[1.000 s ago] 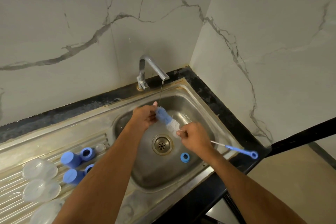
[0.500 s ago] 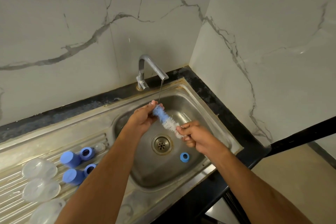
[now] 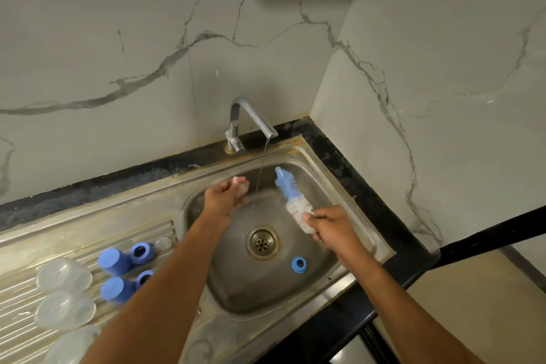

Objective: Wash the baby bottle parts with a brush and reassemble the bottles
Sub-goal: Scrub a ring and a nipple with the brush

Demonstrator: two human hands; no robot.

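Over the steel sink (image 3: 348,186), my right hand (image 3: 331,229) grips the bottle brush (image 3: 291,198) at the base of its white bristles, its blue tip pointing up toward the back. My left hand (image 3: 226,196) is to the left of the water stream, fingers curled round a small pale translucent nipple (image 3: 243,186), mostly hidden. A blue ring (image 3: 298,264) lies in the basin. On the drainboard (image 3: 59,233) lie two blue caps (image 3: 113,261), two blue rings (image 3: 142,253), a clear nipple (image 3: 162,244) and three clear bottles (image 3: 63,276).
The tap (image 3: 251,117) at the back runs a thin stream into the basin, between my hands. The drain (image 3: 262,242) sits mid-basin. Marble walls close the back and right. A black counter edge (image 3: 410,263) borders the sink on the right.
The brush tip has left my left hand and swung to the right of the water stream. My hands have drawn apart; the right hand moved right with the brush.
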